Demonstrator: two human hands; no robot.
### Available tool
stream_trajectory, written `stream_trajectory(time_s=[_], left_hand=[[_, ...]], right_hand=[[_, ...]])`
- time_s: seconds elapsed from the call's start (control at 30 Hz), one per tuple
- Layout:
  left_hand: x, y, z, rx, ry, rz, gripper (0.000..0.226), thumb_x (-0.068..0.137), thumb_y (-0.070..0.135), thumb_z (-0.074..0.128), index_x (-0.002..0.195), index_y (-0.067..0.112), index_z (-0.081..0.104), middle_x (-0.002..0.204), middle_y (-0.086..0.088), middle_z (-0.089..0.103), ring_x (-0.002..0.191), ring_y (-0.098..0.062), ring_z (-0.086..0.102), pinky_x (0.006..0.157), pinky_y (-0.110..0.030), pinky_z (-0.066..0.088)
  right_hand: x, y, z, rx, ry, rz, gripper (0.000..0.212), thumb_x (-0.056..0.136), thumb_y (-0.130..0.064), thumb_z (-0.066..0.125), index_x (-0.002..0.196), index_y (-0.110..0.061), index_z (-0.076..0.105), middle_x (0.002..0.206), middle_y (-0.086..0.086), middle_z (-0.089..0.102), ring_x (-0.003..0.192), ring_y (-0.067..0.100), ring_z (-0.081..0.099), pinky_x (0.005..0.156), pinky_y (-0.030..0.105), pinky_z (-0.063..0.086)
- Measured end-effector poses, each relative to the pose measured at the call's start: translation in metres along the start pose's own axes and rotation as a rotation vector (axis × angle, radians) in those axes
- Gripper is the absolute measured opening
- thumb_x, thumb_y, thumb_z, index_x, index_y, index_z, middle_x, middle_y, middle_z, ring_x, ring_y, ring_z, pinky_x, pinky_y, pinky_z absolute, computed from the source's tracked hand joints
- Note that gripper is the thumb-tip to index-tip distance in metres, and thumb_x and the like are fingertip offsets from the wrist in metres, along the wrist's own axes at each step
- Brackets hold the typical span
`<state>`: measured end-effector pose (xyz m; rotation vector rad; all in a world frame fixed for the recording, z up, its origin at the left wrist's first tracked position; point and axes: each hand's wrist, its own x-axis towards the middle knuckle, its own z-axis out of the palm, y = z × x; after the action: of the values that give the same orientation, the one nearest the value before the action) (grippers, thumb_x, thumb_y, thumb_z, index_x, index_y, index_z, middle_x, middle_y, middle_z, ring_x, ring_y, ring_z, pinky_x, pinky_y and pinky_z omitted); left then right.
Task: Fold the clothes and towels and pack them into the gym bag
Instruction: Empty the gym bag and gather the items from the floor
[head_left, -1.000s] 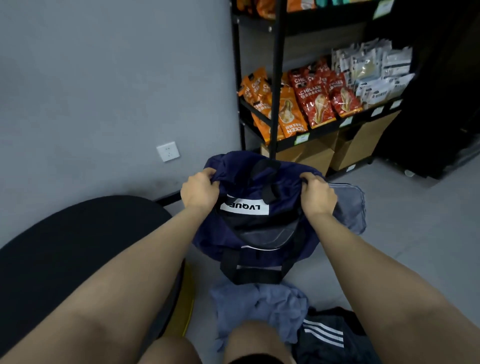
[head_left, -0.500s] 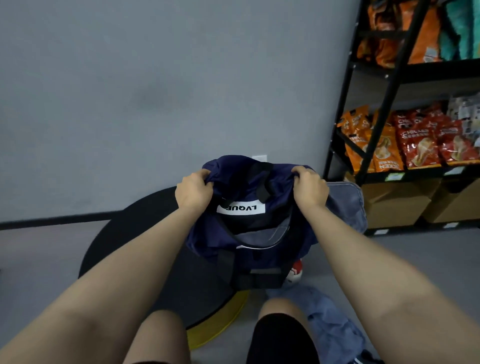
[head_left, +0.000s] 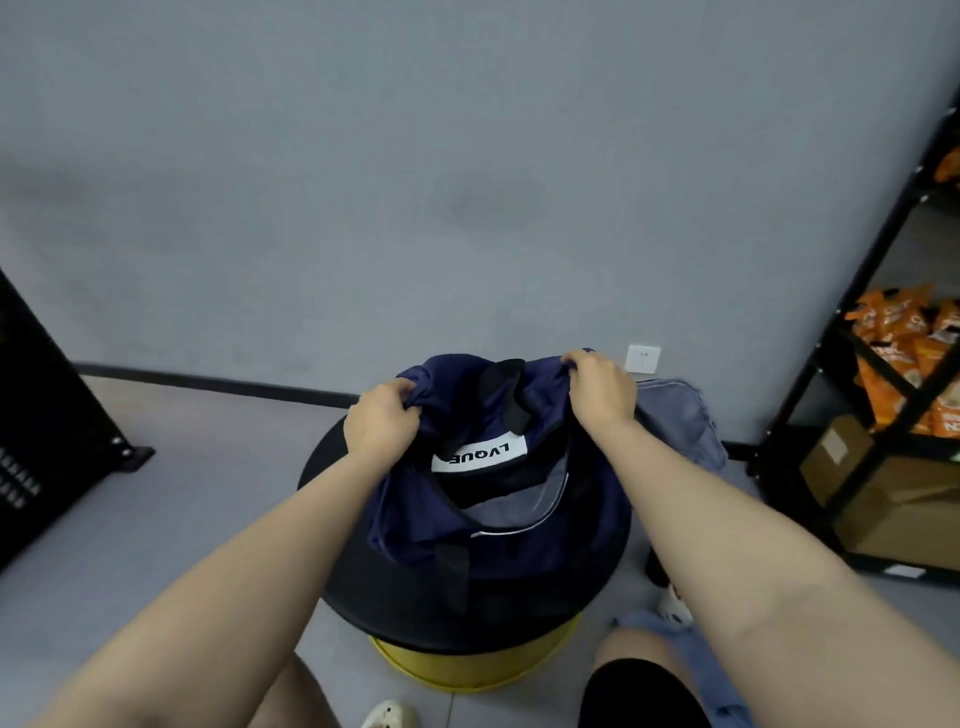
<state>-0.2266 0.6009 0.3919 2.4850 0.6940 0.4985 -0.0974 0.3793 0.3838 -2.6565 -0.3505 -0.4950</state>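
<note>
A navy gym bag (head_left: 587, 519) with a white label and black straps is over the round black table top (head_left: 395, 608). My left hand (head_left: 382, 423) grips the bag's fabric at its far left corner. My right hand (head_left: 600, 387) grips the far right corner. The bag's mouth gapes toward me, showing a grey lining. A grey-blue flap (head_left: 680, 421) hangs off the bag's right side. A light blue garment (head_left: 691, 670) lies on the floor by my right knee.
The black table top sits on a yellow base (head_left: 467, 670). A black shelf rack (head_left: 878, 395) with orange snack packets and cardboard boxes stands at the right. A dark panel (head_left: 47, 441) leans at the left. A grey wall with a socket (head_left: 643, 358) is behind.
My view swung left, so the shelf rack slid to the right edge and the table came to the centre. Both hands kept their grip, and the bag now sits over the table.
</note>
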Motion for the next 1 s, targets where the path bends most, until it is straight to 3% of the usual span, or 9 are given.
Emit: stream_trajectory(time_s=[0.33, 0.47, 0.53, 0.6, 0.73, 0.83, 0.87, 1.0], left_hand=[[-0.001, -0.093, 0.005, -0.128, -0.041, -0.154, 0.048, 0.082, 0.004, 0.051, 0.127, 0.02, 0.055, 0.11, -0.01, 0.066, 0.103, -0.034, 0.058, 0.082, -0.03, 0.043], [-0.005, -0.123, 0.023, -0.223, -0.058, -0.255, 0.055, 0.082, 0.001, 0.049, 0.132, 0.024, 0.048, 0.089, -0.006, 0.066, 0.08, -0.021, 0.059, 0.065, -0.019, 0.043], [-0.007, -0.136, 0.031, -0.268, -0.061, -0.279, 0.065, 0.083, -0.003, 0.046, 0.139, 0.029, 0.041, 0.074, 0.001, 0.059, 0.062, -0.01, 0.051, 0.05, -0.009, 0.037], [-0.007, -0.15, 0.039, -0.29, -0.085, -0.314, 0.074, 0.084, -0.006, 0.042, 0.144, 0.037, 0.033, 0.07, 0.007, 0.052, 0.058, -0.006, 0.046, 0.046, -0.005, 0.038], [-0.001, -0.172, 0.05, -0.265, -0.109, -0.37, 0.077, 0.081, -0.009, 0.037, 0.143, 0.037, 0.036, 0.073, 0.015, 0.047, 0.068, -0.013, 0.048, 0.055, -0.009, 0.042], [0.01, -0.182, 0.059, -0.251, -0.104, -0.424, 0.072, 0.08, -0.008, 0.039, 0.139, 0.033, 0.042, 0.104, 0.005, 0.059, 0.089, -0.019, 0.055, 0.078, -0.025, 0.047], [0.012, -0.185, 0.063, -0.244, -0.11, -0.432, 0.069, 0.08, -0.007, 0.039, 0.136, 0.032, 0.044, 0.109, 0.002, 0.059, 0.089, -0.02, 0.055, 0.078, -0.026, 0.045], [0.016, -0.199, 0.079, -0.257, -0.143, -0.47, 0.056, 0.081, -0.007, 0.042, 0.126, 0.026, 0.047, 0.096, -0.001, 0.056, 0.082, -0.02, 0.054, 0.072, -0.024, 0.041]], right_hand=[[0.029, -0.089, 0.074, -0.022, -0.123, -0.17, 0.036, 0.095, -0.007, 0.041, 0.12, -0.024, 0.06, 0.119, 0.008, 0.062, 0.105, 0.035, 0.058, 0.077, 0.035, 0.043], [0.043, -0.115, 0.115, 0.004, -0.18, -0.235, 0.038, 0.094, -0.006, 0.042, 0.121, -0.026, 0.059, 0.12, 0.007, 0.062, 0.105, 0.034, 0.058, 0.075, 0.033, 0.041], [0.048, -0.128, 0.137, 0.024, -0.202, -0.262, 0.038, 0.094, -0.005, 0.042, 0.121, -0.026, 0.059, 0.119, 0.006, 0.062, 0.103, 0.034, 0.059, 0.072, 0.031, 0.037], [0.053, -0.141, 0.16, 0.051, -0.219, -0.29, 0.036, 0.093, -0.006, 0.043, 0.119, -0.026, 0.06, 0.118, 0.005, 0.062, 0.102, 0.033, 0.059, 0.07, 0.031, 0.036], [0.06, -0.167, 0.198, 0.066, -0.252, -0.356, 0.037, 0.094, -0.007, 0.042, 0.119, -0.026, 0.059, 0.12, 0.003, 0.061, 0.103, 0.031, 0.059, 0.072, 0.032, 0.04], [0.066, -0.184, 0.225, 0.047, -0.285, -0.387, 0.04, 0.094, -0.004, 0.04, 0.122, -0.027, 0.058, 0.122, 0.003, 0.06, 0.105, 0.031, 0.058, 0.073, 0.034, 0.042], [0.067, -0.19, 0.234, 0.042, -0.296, -0.392, 0.041, 0.094, -0.004, 0.04, 0.122, -0.026, 0.058, 0.122, 0.004, 0.06, 0.105, 0.031, 0.058, 0.072, 0.034, 0.041], [0.063, -0.203, 0.262, 0.013, -0.37, -0.419, 0.042, 0.093, -0.003, 0.041, 0.125, -0.026, 0.057, 0.123, 0.005, 0.058, 0.106, 0.031, 0.057, 0.071, 0.034, 0.04]])
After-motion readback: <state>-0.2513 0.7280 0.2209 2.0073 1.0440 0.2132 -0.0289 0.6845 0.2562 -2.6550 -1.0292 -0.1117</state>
